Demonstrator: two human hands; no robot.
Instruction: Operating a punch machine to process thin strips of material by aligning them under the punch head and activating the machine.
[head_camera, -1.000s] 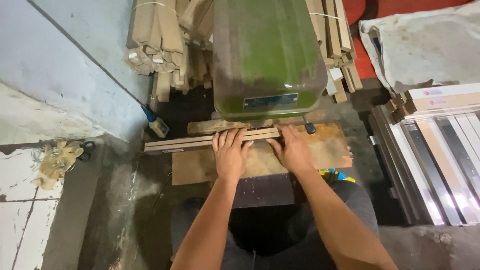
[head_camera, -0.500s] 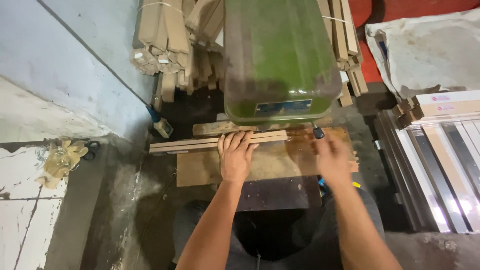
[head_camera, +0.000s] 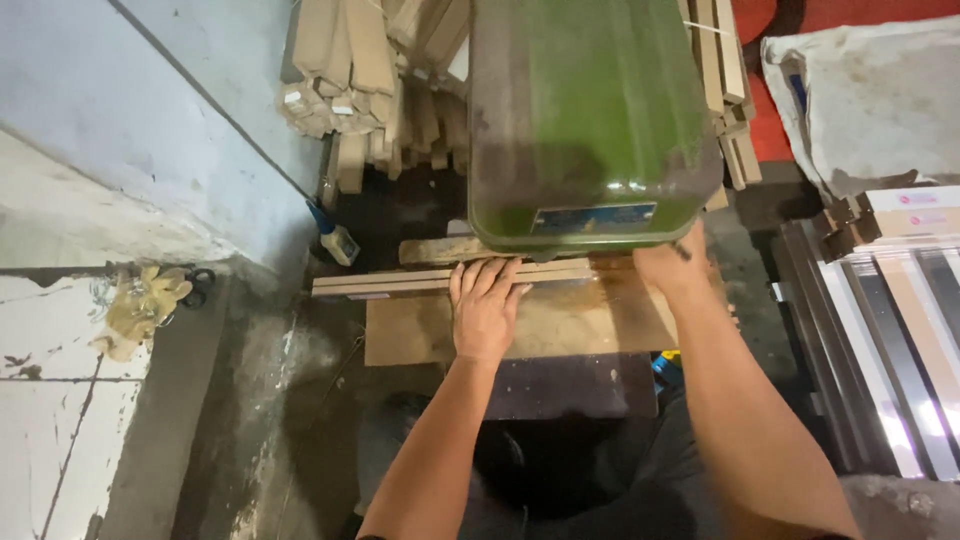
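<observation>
My left hand (head_camera: 484, 309) lies flat, fingers spread, on a long thin wooden strip (head_camera: 400, 282) that rests across the brown work table (head_camera: 590, 325) under a big green machine housing (head_camera: 585, 120). My right hand (head_camera: 672, 264) is at the right end of the strip, right under the housing's lower edge, fingers curled around something small and dark; what it grips is hidden. A short thicker wood piece (head_camera: 440, 250) lies just behind the strip.
Bundles of wooden strips (head_camera: 350, 80) lean at the back left, more (head_camera: 725, 90) at the back right. A brush (head_camera: 335, 238) stands by the pale wall. Glossy moulding lengths (head_camera: 890, 330) lie at right, yellow gloves (head_camera: 140, 305) at left.
My right hand has left the strip and moved right and up to the housing's lower right edge. My left hand stays flat on the strip. The view has shifted closer.
</observation>
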